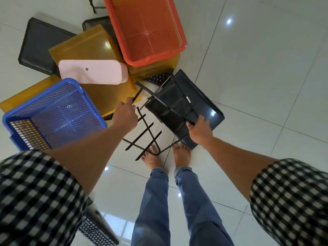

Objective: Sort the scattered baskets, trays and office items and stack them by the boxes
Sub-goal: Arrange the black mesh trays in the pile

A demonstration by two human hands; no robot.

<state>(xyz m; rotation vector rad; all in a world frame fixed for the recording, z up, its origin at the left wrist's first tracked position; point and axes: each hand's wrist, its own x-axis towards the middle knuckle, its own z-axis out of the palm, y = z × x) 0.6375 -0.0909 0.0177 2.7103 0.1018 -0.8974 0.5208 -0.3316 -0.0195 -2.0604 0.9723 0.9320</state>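
**Black wire rack held in both hands**

Nearest, a keyboard (95,229) is seen on the tiled floor (257,86) by the left sleeve. In front of the bare feet, a black wire rack (147,134) is held tilted. One of its thin bars is pinched by the left hand (125,116). The edge of the black mesh tray (177,103) attached to the rack is gripped by the right hand (200,130). To the left, a blue basket (53,112) is seen. Beyond it, a pink box (92,71) is laid on a yellow tray (85,45). Farther off, an orange basket (147,31) and a dark tray (39,43) are seen.
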